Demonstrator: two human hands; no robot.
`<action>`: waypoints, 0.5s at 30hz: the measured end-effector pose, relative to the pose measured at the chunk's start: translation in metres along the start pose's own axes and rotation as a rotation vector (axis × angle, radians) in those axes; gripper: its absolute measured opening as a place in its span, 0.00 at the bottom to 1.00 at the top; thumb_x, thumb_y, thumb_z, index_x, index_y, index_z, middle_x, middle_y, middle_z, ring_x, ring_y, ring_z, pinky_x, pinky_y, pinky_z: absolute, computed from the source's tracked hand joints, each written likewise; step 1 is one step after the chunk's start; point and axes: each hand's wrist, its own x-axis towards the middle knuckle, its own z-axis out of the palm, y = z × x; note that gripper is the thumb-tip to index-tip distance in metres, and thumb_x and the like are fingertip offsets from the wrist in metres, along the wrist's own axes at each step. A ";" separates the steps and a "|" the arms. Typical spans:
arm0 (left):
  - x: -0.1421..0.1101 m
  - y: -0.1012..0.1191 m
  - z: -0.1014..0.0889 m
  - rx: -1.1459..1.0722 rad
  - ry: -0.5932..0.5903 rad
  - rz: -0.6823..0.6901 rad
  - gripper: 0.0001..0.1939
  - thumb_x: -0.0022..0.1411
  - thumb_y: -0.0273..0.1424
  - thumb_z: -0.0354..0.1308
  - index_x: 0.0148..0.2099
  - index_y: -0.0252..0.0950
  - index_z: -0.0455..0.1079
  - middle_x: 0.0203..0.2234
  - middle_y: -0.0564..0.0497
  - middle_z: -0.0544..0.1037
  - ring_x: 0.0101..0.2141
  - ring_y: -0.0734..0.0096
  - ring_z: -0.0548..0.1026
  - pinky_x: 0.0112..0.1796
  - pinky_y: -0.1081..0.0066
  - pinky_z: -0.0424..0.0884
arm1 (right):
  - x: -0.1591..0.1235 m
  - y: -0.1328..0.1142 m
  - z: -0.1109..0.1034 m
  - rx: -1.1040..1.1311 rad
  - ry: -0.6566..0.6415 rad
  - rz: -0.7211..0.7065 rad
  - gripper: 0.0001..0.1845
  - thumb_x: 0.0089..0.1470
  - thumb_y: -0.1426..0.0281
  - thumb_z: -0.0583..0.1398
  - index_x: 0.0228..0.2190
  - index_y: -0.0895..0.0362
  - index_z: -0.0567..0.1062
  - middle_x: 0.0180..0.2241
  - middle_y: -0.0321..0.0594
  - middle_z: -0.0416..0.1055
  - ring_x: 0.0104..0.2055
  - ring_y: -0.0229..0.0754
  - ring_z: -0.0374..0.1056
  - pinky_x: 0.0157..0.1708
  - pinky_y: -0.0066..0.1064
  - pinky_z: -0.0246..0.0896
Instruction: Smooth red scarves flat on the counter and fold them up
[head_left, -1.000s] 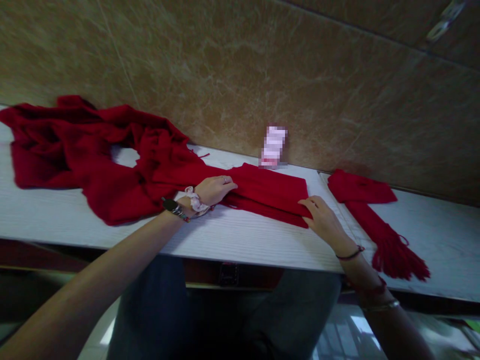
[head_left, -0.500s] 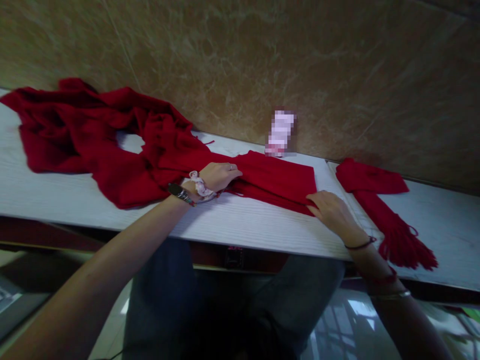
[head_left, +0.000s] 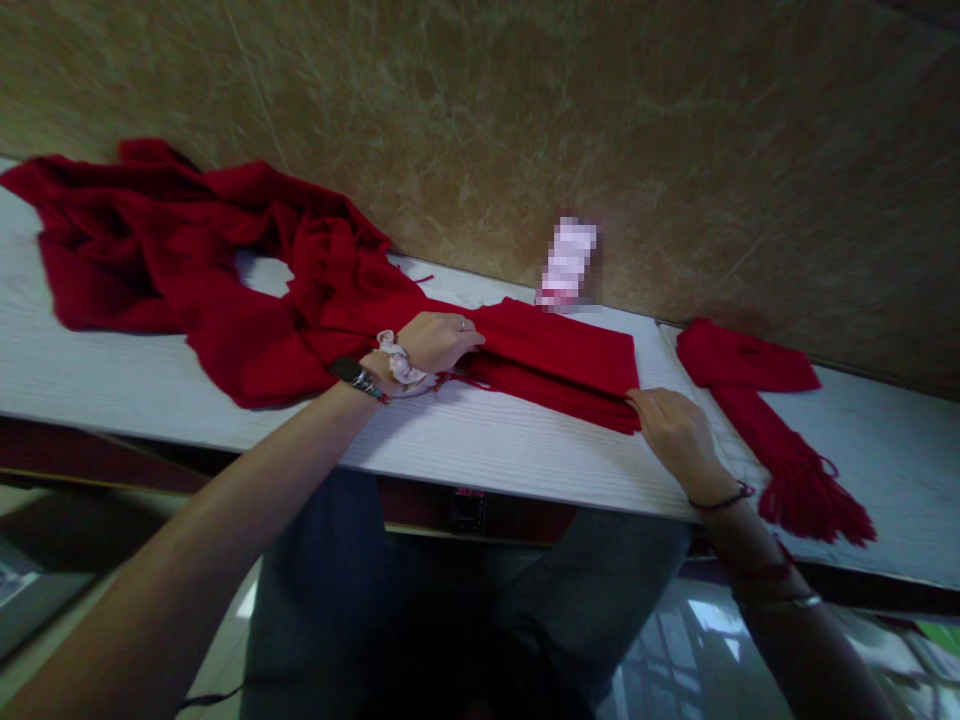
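Denim-covered legs (head_left: 315, 570) are seen below the near edge of the white wood-grain worktop (head_left: 480, 445). Near that edge, the near right corner of a flat, layered red fabric strip (head_left: 562, 345) is pinched between thumb and fingertips of the right hand (head_left: 675, 430). Its left end is covered by the left hand (head_left: 437, 343), fingers together; whether fabric is pinched there cannot be told. Layers are apparently being lined up; level edges and a steady left end seem called for. A rumpled red fabric heap (head_left: 240, 350) is spread toward the left end. A red fringed scarf (head_left: 750, 365) is laid toward the right. At the far edge, a pixelated pink-and-white item (head_left: 568, 262) is placed by the brown marbled wall (head_left: 450, 130).
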 end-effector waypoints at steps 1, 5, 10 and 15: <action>0.000 0.000 0.001 -0.009 -0.024 0.028 0.09 0.62 0.27 0.49 0.39 0.34 0.71 0.32 0.49 0.75 0.33 0.70 0.71 0.30 0.73 0.64 | -0.001 0.000 0.000 -0.012 -0.016 -0.019 0.13 0.55 0.77 0.48 0.35 0.61 0.72 0.27 0.48 0.70 0.30 0.46 0.63 0.31 0.36 0.57; -0.001 0.002 0.006 -0.029 -0.095 0.066 0.09 0.60 0.24 0.49 0.40 0.35 0.70 0.33 0.49 0.74 0.34 0.70 0.70 0.30 0.74 0.64 | -0.007 0.001 0.001 0.015 -0.078 -0.137 0.14 0.55 0.79 0.48 0.37 0.62 0.72 0.31 0.48 0.70 0.34 0.45 0.64 0.34 0.35 0.59; -0.001 0.001 0.004 -0.045 -0.165 0.006 0.13 0.57 0.23 0.50 0.43 0.37 0.69 0.36 0.49 0.73 0.36 0.70 0.70 0.29 0.75 0.63 | -0.012 0.001 0.001 0.051 -0.052 -0.138 0.14 0.56 0.78 0.49 0.37 0.62 0.73 0.31 0.48 0.71 0.34 0.44 0.64 0.35 0.35 0.60; -0.004 -0.001 -0.005 -0.077 -0.083 -0.052 0.10 0.59 0.26 0.51 0.42 0.37 0.70 0.36 0.50 0.72 0.34 0.72 0.69 0.28 0.77 0.63 | -0.012 -0.001 -0.004 0.042 0.031 -0.110 0.12 0.56 0.76 0.50 0.35 0.61 0.73 0.27 0.45 0.71 0.31 0.43 0.64 0.33 0.34 0.59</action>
